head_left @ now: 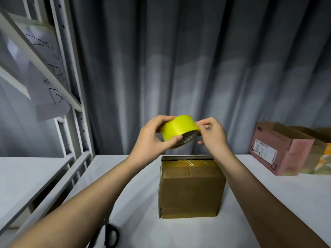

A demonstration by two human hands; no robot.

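At frame centre my left hand [152,138] grips the bright yellow tape roll [179,130], tilted; my right hand [212,133] pinches its right edge.

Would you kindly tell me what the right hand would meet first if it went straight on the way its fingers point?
The yellow tape roll: the right hand points left and already seems to pinch its edge. Beyond lies the left hand, gripping the roll.
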